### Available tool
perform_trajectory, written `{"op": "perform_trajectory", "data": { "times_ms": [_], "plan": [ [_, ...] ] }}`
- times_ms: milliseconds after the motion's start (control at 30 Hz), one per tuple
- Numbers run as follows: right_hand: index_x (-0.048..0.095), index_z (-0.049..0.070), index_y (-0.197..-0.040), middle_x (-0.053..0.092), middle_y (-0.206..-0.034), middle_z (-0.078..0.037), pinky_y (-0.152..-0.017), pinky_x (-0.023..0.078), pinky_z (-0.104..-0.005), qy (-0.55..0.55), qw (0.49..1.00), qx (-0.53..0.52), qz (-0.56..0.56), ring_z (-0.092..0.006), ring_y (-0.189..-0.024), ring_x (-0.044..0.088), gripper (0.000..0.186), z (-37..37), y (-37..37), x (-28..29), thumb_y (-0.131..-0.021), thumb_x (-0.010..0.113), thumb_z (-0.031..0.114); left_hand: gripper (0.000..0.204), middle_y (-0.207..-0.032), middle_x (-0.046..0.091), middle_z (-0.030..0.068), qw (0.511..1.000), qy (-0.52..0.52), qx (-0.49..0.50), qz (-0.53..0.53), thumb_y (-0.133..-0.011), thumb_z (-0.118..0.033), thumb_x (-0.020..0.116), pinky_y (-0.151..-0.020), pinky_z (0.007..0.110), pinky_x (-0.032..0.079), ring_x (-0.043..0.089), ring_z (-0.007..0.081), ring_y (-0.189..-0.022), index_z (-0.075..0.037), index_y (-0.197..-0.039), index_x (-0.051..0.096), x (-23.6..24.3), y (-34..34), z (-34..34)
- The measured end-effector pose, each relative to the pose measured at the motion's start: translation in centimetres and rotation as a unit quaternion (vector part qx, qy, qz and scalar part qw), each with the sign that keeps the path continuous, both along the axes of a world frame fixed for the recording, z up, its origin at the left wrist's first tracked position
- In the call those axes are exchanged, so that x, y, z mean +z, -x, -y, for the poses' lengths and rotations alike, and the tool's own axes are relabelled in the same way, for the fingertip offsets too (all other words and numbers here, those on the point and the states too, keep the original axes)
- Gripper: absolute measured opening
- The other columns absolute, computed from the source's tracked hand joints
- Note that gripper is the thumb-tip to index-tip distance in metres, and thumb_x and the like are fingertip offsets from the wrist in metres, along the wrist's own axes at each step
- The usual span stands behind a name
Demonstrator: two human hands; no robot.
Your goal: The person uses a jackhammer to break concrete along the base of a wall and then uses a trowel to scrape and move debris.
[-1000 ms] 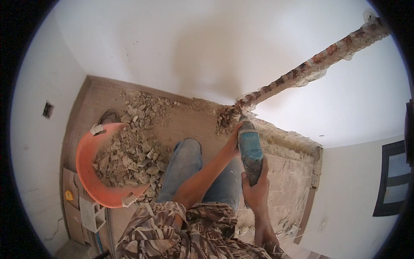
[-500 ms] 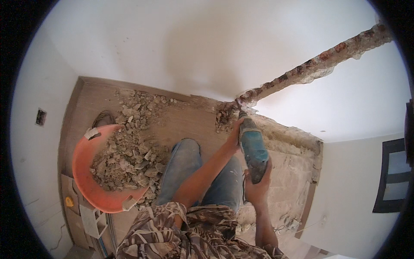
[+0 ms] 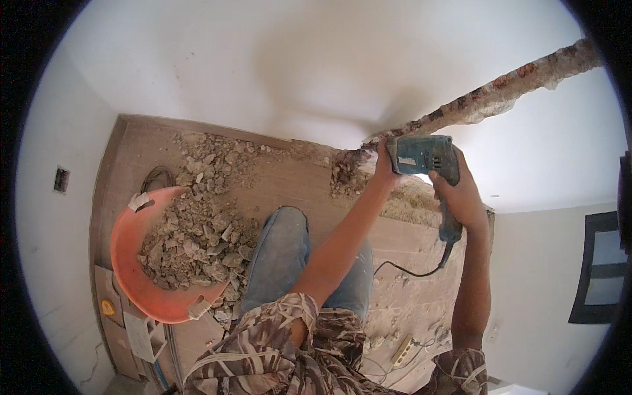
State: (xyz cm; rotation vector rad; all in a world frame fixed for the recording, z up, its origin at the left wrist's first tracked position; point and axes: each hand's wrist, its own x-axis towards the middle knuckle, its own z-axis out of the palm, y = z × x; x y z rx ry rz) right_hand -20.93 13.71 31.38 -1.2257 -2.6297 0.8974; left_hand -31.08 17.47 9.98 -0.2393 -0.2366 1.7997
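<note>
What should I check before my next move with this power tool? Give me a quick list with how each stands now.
1. Right hand on the rear grip of the power tool: ok, fingers wrapped round it.
2. Left hand supporting the front end: ok.
3. Hands covered: not ok, both are bare.
4. Cord well away from the legs: not ok, it loops to the edge of the right leg in view.
5. Floor beside the left leg free of rubble: not ok, a heap lies there, reaching into the orange tub.
6. Bit tip seated on the wall: cannot tell, contact isn't clear.
</note>
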Motion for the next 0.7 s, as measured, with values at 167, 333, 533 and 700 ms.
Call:
{"op": "perform_trajectory", "data": {
  "times_ms": [167,333,533,700],
  "plan": [
    [0.036,0.007,-0.143,0.064,-0.096,-0.012,-0.062,0.054,-0.0311,0.075,0.997,0.03,0.002,-0.0145,-0.067,0.06,0.065,-3.6,3.1,-0.9,-0.09,0.069,0.026,0.074,-0.132,0.058,0.0143,0.996,0.018,0.088,-0.021,-0.098,-0.065,0.019,-0.106,0.052,0.043,0.054,0.0338,-0.123,-0.011,-0.135,0.052,-3.5,1.5,-3.3],
    [0.034,0.006,-0.144,0.063,-0.099,-0.011,-0.067,0.054,-0.0332,0.043,0.999,0.013,0.011,-0.0178,-0.079,0.062,0.07,-4.3,0.5,-6.4,-0.087,0.071,0.024,0.06,-0.132,0.059,0.0117,0.997,0.074,-0.009,0.014,-0.098,-0.057,0.033,-0.108,0.046,0.04,0.055,0.0303,-0.122,-0.011,-0.132,0.054,-5.7,-0.2,-1.8],
    [0.023,0.006,-0.151,0.055,-0.127,-0.02,-0.073,0.057,-0.0372,0.141,0.986,-0.017,-0.09,-0.0276,-0.114,0.058,0.088,2.6,-2.5,-11.3,-0.08,0.075,0.008,0.067,-0.121,0.064,0.0152,0.879,0.124,0.208,-0.41,-0.095,-0.064,0.037,-0.092,0.051,0.052,0.063,0.0323,-0.108,-0.006,-0.118,0.061,-16.2,-0.9,0.6],
    [0.021,0.008,-0.151,0.048,-0.136,-0.022,-0.093,0.049,-0.0436,0.094,0.973,-0.069,-0.2,-0.0332,-0.119,0.055,0.088,8.8,-14.3,-21.6,-0.079,0.07,0.006,0.065,-0.11,0.065,0.0155,0.949,0.212,-0.112,-0.203,-0.09,-0.068,0.047,-0.083,0.047,0.055,0.065,0.0301,-0.099,-0.009,-0.113,0.062,-16.7,-6.8,6.3]
  ]
}}
